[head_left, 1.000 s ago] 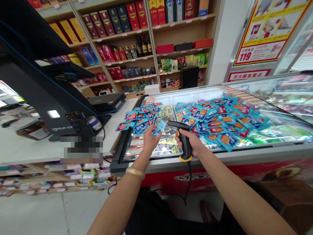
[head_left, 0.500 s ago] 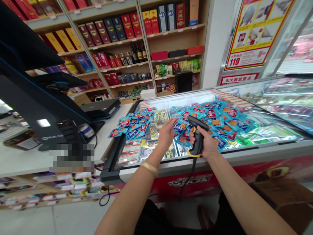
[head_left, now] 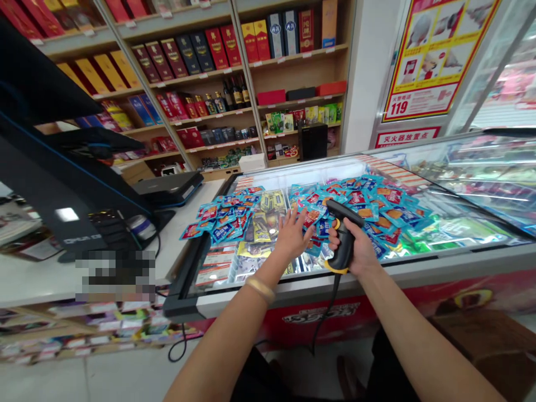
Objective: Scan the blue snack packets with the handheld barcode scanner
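My right hand [head_left: 355, 245] is wrapped round the handle of a black and yellow barcode scanner [head_left: 344, 237], its head pointing up and left. My left hand [head_left: 293, 233], fingers spread, reaches over the near left edge of a large pile of blue and red snack packets [head_left: 368, 206] on the glass lid. Whether its fingertips touch a packet I cannot tell. A smaller pile of the same packets [head_left: 230, 215] lies to the left. Between the two piles, yellow packages [head_left: 264, 220] show through the glass.
The packets lie on a chest freezer [head_left: 402, 267] with a grey rim. A dark checkout terminal [head_left: 84, 206] stands on the white counter [head_left: 37, 282] at left. The scanner's cable [head_left: 330, 307] hangs down the freezer front. A cardboard box [head_left: 481, 335] sits low at right.
My left hand has turned and spread its fingers, shifting slightly down and right at the pile's edge. The scanner stays in my right hand, almost in the same place.
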Demonstrator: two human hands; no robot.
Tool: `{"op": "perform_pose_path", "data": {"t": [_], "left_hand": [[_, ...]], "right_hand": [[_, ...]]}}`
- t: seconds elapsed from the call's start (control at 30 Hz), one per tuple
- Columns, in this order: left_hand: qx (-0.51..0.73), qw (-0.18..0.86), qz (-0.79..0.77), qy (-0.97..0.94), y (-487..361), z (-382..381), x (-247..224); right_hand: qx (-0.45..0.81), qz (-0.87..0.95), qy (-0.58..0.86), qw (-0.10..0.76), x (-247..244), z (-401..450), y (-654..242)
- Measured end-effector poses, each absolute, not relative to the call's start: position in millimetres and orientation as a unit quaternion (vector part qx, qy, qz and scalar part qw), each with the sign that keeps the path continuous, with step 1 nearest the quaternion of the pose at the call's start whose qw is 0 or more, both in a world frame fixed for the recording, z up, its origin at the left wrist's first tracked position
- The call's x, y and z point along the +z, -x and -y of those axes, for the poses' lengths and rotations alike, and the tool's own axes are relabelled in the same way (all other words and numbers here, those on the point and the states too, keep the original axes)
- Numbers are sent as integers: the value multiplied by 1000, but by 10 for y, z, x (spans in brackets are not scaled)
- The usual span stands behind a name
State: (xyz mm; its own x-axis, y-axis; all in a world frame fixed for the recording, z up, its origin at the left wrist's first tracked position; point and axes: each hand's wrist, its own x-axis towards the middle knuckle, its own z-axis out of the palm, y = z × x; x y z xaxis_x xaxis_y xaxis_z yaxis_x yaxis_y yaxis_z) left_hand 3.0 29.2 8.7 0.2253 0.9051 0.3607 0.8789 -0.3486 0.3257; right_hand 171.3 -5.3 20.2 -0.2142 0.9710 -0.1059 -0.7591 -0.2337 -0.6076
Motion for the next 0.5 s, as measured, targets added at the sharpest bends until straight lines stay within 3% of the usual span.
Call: {"op": "perform_pose_path", "data": {"t": [0.27, 0.4, 0.5], "left_hand": [[388, -114, -610, -681, 1180, -321, 152], [380, -154, -724, -556, 1890, -249, 256], [346, -124, -807, -462, 2281, -210, 312]], "right_hand": [[777, 263, 225, 526, 216, 39, -1321], [788, 262, 226, 509, 185, 71, -1061], [796, 256, 230, 497, 166, 101, -908]]}}
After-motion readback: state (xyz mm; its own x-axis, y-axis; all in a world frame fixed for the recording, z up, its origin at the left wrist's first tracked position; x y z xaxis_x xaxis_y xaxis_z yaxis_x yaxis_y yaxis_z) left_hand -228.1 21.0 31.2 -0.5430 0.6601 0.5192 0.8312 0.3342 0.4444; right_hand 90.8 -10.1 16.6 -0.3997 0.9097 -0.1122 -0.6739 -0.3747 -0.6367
